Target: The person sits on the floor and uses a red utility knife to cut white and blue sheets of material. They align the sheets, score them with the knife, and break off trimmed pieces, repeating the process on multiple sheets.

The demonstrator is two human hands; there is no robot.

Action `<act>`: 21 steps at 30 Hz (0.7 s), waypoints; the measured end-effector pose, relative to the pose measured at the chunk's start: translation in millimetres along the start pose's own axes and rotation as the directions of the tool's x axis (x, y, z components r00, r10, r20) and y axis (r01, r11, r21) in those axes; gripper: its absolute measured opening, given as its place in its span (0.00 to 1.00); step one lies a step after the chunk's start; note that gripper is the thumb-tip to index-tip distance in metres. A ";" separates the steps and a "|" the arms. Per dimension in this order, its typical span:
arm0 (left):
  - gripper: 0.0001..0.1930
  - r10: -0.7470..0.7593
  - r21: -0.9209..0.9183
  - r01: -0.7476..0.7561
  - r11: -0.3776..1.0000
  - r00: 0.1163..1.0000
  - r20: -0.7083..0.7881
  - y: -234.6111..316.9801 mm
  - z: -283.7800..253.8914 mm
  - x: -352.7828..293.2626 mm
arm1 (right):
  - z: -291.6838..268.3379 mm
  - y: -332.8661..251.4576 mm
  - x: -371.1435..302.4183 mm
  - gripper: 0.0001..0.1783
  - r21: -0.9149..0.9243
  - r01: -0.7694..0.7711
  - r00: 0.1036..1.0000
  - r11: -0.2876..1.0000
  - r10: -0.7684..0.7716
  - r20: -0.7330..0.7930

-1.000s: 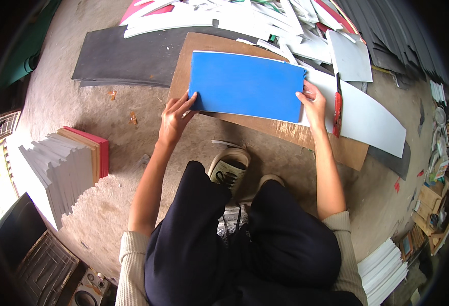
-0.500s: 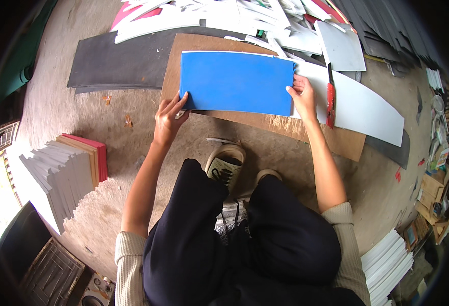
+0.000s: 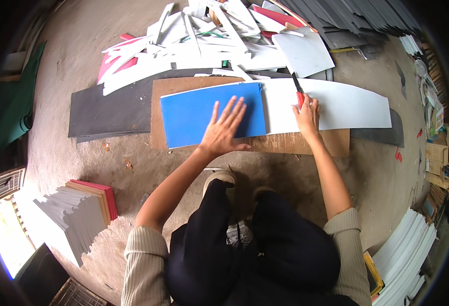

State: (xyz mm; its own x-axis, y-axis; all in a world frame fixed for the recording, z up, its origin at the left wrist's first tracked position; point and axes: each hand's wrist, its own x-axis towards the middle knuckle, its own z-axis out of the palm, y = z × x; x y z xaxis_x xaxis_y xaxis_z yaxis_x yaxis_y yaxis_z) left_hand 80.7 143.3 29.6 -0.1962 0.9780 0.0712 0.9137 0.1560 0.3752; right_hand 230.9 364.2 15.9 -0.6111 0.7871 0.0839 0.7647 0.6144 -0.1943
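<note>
A blue sheet (image 3: 194, 115) lies over the left part of a longer white sheet (image 3: 352, 104), both on a brown board (image 3: 331, 144). My left hand (image 3: 223, 125) rests on the blue sheet near its front right, fingers spread and holding nothing. To the right, my right hand (image 3: 307, 117) is closed round a red utility knife (image 3: 300, 97). Its dark blade points away from me, over the white sheet's far edge. My palm and fingers cover most of the knife's handle.
White and red offcuts (image 3: 183, 41) are heaped beyond the board. Dark sheets (image 3: 112, 107) extend from under it. A stack of white, brown and red sheets (image 3: 76, 214) stands at left; more white sheets (image 3: 405, 250) at lower right. Grey sheets (image 3: 362, 18) pile up far right.
My left hand has moved from the blue sheet's left edge onto its top. My right hand has let go of the sheet's right edge and taken hold of the utility knife.
</note>
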 end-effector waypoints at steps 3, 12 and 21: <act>0.56 0.000 0.046 -0.001 0.999 1.000 0.015 10.7 16.6 27.9 | 0.3 8.3 3.8 0.30 -0.019 0.042 0.997 0.999 -0.041 0.063; 0.53 -0.051 0.062 0.049 0.997 0.998 0.043 13.0 24.7 37.6 | 3.2 -22.4 -6.0 0.15 0.283 -0.026 0.951 0.959 -0.063 0.301; 0.52 -0.052 0.049 0.051 0.998 0.998 0.026 13.4 25.1 41.5 | -4.1 -85.7 -19.0 0.13 0.131 0.014 0.982 0.991 -0.039 0.187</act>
State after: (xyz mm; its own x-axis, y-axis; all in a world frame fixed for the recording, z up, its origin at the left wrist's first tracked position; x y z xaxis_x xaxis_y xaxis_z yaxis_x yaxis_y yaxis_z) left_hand 93.7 189.5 14.4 -0.2342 0.9718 0.0274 0.9188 0.2120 0.3329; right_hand 177.9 296.8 34.9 -0.6677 0.7386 -0.0926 0.7225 0.6130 -0.3198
